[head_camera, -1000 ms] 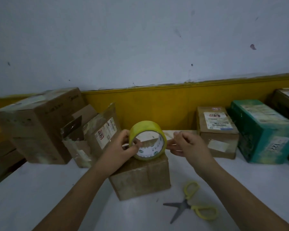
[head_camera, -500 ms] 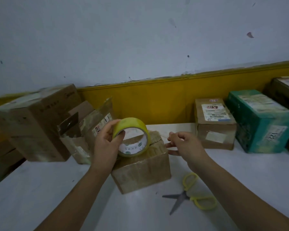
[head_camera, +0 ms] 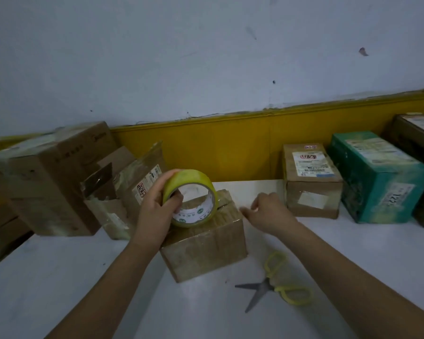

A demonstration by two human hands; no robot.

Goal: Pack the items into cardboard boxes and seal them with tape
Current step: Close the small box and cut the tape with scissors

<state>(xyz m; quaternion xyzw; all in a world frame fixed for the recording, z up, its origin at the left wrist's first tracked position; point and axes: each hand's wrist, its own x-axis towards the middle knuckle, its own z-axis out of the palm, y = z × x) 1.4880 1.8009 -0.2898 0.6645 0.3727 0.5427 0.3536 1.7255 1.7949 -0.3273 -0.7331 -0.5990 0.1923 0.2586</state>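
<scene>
A small closed cardboard box (head_camera: 206, 250) sits on the white table (head_camera: 59, 277) in front of me. My left hand (head_camera: 154, 211) grips a yellow roll of clear tape (head_camera: 191, 196) just above the box's top left part, thumb inside the core. My right hand (head_camera: 267, 214) hovers just right of the box's top right edge with fingers curled and pinched together, apparently on the pulled-out tape end; the clear strip itself is hard to make out.
Yellow-handled scissors (head_camera: 277, 287) lie open on the table right of the box. Large brown boxes (head_camera: 54, 182) and an opened carton (head_camera: 123, 192) stand at back left. A labelled brown box (head_camera: 311, 182), a teal box (head_camera: 377, 177) and a dark box (head_camera: 419, 148) line the back right.
The left hand carried the roll leftward and down toward the box top. The right hand dropped to the box's top right edge. The view shifted slightly.
</scene>
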